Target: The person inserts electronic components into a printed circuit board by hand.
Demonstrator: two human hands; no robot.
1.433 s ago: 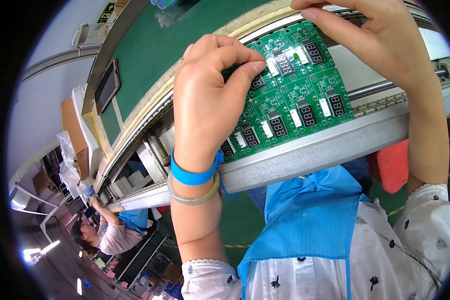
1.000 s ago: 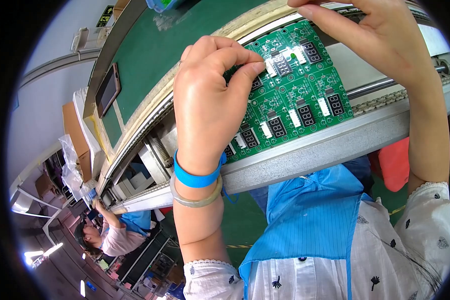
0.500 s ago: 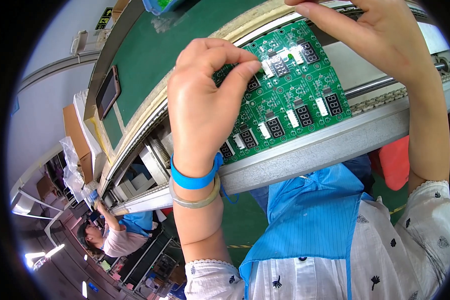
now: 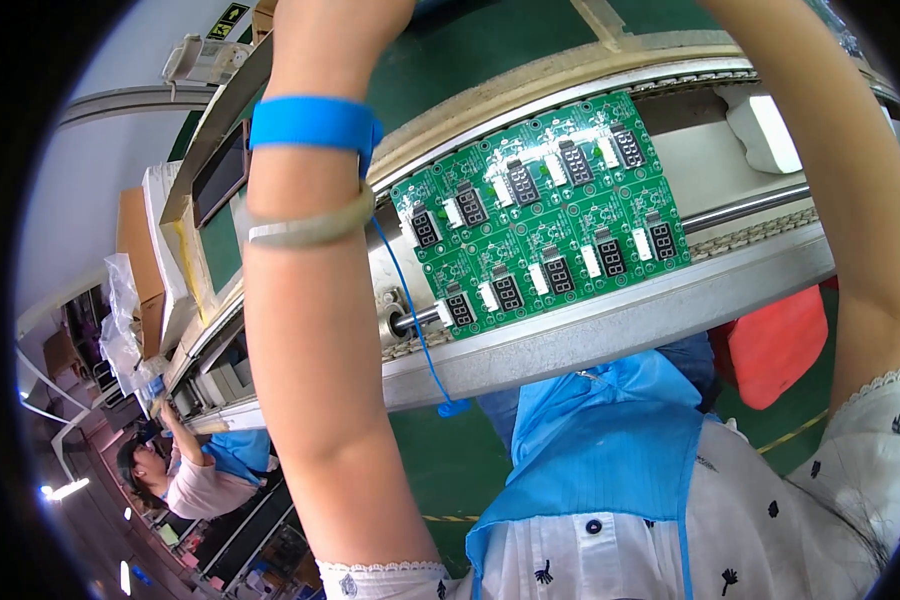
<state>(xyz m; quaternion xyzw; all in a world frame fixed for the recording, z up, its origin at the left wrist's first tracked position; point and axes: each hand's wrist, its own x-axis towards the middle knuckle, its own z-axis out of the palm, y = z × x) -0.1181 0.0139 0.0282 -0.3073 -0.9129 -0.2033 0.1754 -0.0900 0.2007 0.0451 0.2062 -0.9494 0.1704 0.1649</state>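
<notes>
My left hand (image 4: 338, 32) reaches past the top edge, so only its wrist end shows and the fingers are out of sight. That wrist wears a blue strap with a cord and a pale bangle. My right forearm (image 4: 820, 120) also stretches up beyond the top edge, and the hand itself is not seen. Below and between my arms, a green circuit board panel (image 4: 560, 222) lies across the conveyor rails, touched by neither hand. It carries two rows of black three-digit displays (image 4: 557, 275) with white connectors (image 4: 591, 261) beside them. Small green parts stand in the upper row.
The conveyor's metal front rail (image 4: 590, 330) runs along my near side, with a chain and rod behind it. A green bench surface (image 4: 490, 60) lies beyond. At left are a dark phone-like device (image 4: 220, 175), a cardboard piece (image 4: 142, 260) and another person (image 4: 195, 475). A red seat (image 4: 775, 350) stands below right.
My left hand has left the board and moved up, past the top edge. My right hand has gone out of view upward. The board appears slightly lower left, its left part now uncovered.
</notes>
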